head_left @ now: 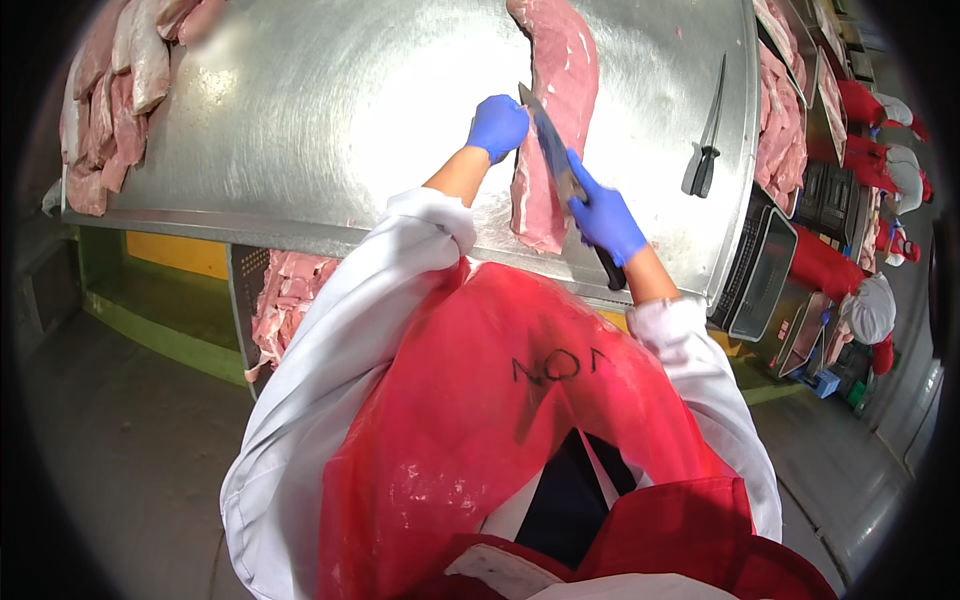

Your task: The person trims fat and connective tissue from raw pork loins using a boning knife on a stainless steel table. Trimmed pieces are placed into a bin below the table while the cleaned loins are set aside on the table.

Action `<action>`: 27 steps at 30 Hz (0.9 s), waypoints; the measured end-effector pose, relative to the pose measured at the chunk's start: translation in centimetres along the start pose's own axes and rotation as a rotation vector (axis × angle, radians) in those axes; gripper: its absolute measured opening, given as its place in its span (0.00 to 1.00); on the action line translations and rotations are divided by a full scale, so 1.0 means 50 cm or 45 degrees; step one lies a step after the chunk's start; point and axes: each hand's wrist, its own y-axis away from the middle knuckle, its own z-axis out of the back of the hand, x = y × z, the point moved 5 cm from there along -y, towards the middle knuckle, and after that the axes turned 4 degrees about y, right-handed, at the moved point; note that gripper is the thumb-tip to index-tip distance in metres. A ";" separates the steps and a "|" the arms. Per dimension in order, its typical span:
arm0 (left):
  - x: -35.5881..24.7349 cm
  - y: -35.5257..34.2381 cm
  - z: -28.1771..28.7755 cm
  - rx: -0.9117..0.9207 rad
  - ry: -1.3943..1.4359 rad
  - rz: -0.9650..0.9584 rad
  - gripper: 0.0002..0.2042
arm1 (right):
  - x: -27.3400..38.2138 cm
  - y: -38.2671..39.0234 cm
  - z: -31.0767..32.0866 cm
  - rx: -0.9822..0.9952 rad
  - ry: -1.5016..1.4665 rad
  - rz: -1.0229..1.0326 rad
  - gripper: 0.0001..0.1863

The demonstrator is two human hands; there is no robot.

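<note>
A long strip of pale pink meat (pixel 565 75) lies lengthwise on the steel table (pixel 300 120). At its left edge my left hand (pixel 497 127), in a blue glove, is closed, with what it pinches at the meat's edge too small to make out. My right hand (pixel 607 222), also gloved in blue, grips a long knife (pixel 548 138) whose blade lies over the meat, tip up by my left fingers. A second, slimmer knife with a black handle (pixel 706 170) rests on the table to the right.
Meat piles sit at the table's left end (pixel 115 120) and beyond its right edge (pixel 780 130). A crate of meat (pixel 290 305) is below the front edge. Black crates (pixel 760 270) stand at the right, near co-workers in red and white (pixel 865 310).
</note>
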 end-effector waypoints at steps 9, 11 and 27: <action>-0.123 0.076 0.002 -0.221 -0.420 -0.557 0.13 | 0.024 -0.131 0.038 0.203 -0.196 0.039 0.39; -0.102 0.082 0.034 -0.273 -0.184 -0.449 0.12 | -0.004 -0.047 0.033 0.364 -0.005 0.114 0.39; -0.165 0.468 0.320 -0.804 0.611 -0.368 0.07 | -0.176 0.162 0.086 0.753 0.039 0.324 0.37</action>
